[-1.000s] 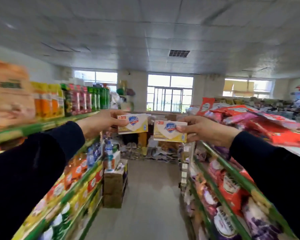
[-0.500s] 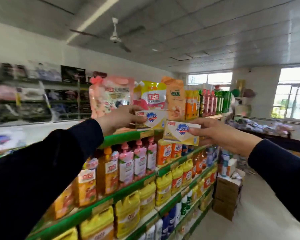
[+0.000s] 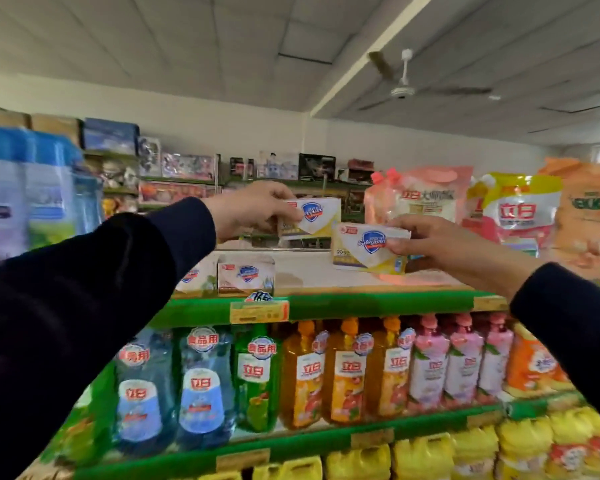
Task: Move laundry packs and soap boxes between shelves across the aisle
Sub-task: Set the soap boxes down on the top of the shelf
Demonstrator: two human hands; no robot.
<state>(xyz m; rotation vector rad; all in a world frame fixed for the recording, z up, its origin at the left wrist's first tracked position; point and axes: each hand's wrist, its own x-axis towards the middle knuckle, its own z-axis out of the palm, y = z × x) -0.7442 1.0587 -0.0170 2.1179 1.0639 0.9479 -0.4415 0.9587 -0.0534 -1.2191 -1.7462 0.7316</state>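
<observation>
My left hand (image 3: 250, 209) grips a white and yellow soap box (image 3: 317, 216) by its left end, held above the top shelf (image 3: 378, 301). My right hand (image 3: 444, 244) grips a second soap box (image 3: 364, 247) by its right end, slightly lower and to the right. Both boxes hover over the white shelf top. Two more soap boxes (image 3: 245, 275) stand on that shelf near its front edge, below my left hand. Laundry refill packs (image 3: 420, 199) in pink, yellow and orange stand at the right end of the shelf.
The green-edged shelf below holds a row of dish-soap bottles (image 3: 326, 372), with yellow jugs (image 3: 465, 445) on the lower tier. Blue packs (image 3: 25, 188) stand at the far left. A wall shelf of boxed toys (image 3: 187, 168) runs behind. A ceiling fan (image 3: 404, 90) hangs overhead.
My view has swung left from the aisle to face the shelf head-on. Both hands still hold their soap boxes, which are now over the top shelf's bare white surface.
</observation>
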